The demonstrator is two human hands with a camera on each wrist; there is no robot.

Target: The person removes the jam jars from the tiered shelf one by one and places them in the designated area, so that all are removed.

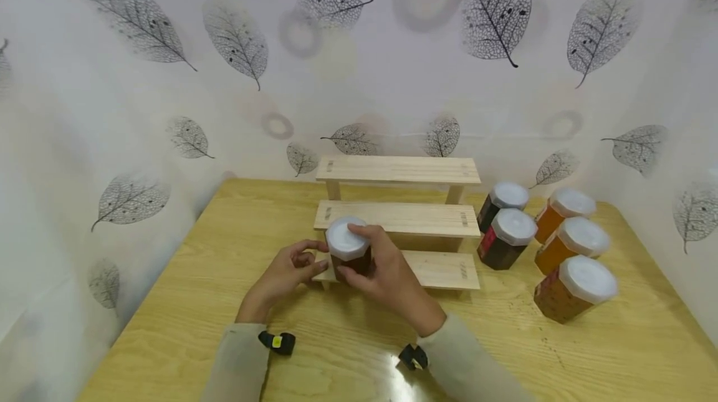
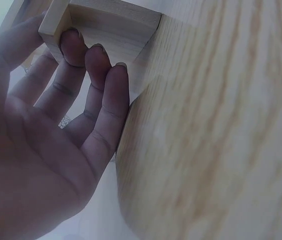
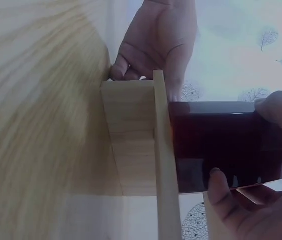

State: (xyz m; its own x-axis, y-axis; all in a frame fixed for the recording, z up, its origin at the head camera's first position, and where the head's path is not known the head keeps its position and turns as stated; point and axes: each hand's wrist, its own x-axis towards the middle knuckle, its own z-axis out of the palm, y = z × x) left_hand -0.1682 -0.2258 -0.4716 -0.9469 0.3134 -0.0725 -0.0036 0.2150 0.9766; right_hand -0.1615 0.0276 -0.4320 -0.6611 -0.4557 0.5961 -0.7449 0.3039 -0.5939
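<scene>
On the left part of the lowest step of a wooden three-tier stand is a jar with dark red-brown contents and a white lid. My right hand grips this jar from the right, one finger on the lid and the thumb low on its side. The right wrist view has the jar's base right at the step board. At the left end of that step is my left hand, its fingers loosely bent. In the left wrist view its fingertips are beside the step's wooden end.
Right of the stand, two dark jars stand one behind the other. Farther right is a row of orange jars with white lids, the nearest holding speckled contents. All stand on a wood-grain table before a leaf-patterned backdrop.
</scene>
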